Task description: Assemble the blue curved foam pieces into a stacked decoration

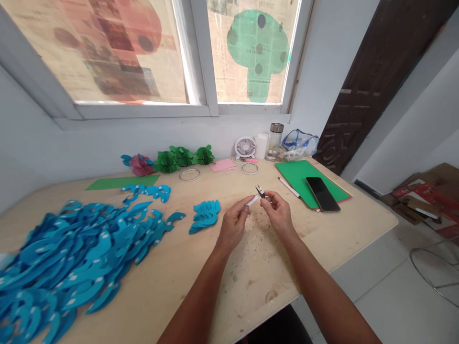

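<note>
The left hand (234, 222) pinches a white strip (253, 200) above the bench (344, 229); the right hand (278, 210) grips snips (262, 194) at its end; apparently mid-trim, the next cut calling for steadiness

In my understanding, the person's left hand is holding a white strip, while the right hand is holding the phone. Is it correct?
Not quite: the right hand holds a small dark pointed tool, not the phone, which lies partly on the green sheet; the head view shows this. The left hand does hold a white strip.
</note>
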A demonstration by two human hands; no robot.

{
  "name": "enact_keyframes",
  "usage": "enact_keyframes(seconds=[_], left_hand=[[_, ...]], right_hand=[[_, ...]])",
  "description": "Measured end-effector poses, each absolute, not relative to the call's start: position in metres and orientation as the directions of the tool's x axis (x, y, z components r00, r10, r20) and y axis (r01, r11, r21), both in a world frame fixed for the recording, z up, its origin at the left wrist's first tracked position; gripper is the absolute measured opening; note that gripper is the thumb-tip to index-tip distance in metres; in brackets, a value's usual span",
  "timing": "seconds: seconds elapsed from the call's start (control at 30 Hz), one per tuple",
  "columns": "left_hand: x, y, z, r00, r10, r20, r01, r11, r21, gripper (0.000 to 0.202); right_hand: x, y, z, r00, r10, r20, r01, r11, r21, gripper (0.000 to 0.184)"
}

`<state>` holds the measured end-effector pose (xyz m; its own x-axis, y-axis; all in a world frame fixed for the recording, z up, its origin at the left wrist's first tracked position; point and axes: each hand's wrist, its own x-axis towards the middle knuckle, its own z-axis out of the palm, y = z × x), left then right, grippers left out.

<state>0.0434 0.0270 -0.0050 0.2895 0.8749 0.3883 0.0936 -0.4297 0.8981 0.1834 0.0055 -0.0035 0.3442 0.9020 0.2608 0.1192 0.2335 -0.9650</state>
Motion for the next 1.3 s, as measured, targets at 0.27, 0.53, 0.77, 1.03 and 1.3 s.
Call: enact_keyframes(seconds=[0.27, 0.53, 0.77, 1.03, 1.3], left_hand=[[0.0427, 0.0282, -0.0065, 0.296, 0.87, 0.395, 0.101, -0.44, 0.892, 0.035], [0.0417, 0.03, -0.0076, 0.249, 0.898, 0.364, 0.066, -0.391, 0.918, 0.035], [0.0403, 0.0291, -0.0028, 0.184, 0.929, 0.321, 0.027, -0.331, 0.943, 0.037], [0.0398, 0.0301, -0.0053, 0.178, 0.928, 0.328, 0.031, -0.339, 0.94, 0.037], [0.0405, 0.0316, -0.0074, 0.179, 0.924, 0.337, 0.033, -0.348, 0.937, 0.037]], right_hand=[[0.1831, 0.0052, -0.0033, 0.376, 0.886, 0.272, 0.173, 0.221, -0.96, 0.031], [0.1827, 0.0067, -0.0052, 0.378, 0.894, 0.239, 0.141, 0.2, -0.97, 0.034], [0.1813, 0.0061, -0.0055, 0.339, 0.914, 0.222, 0.138, 0.185, -0.973, 0.032], [0.1808, 0.0055, -0.0071, 0.317, 0.921, 0.227, 0.169, 0.181, -0.969, 0.033], [0.181, 0.0055, -0.0072, 0.307, 0.923, 0.23, 0.166, 0.186, -0.968, 0.029]])
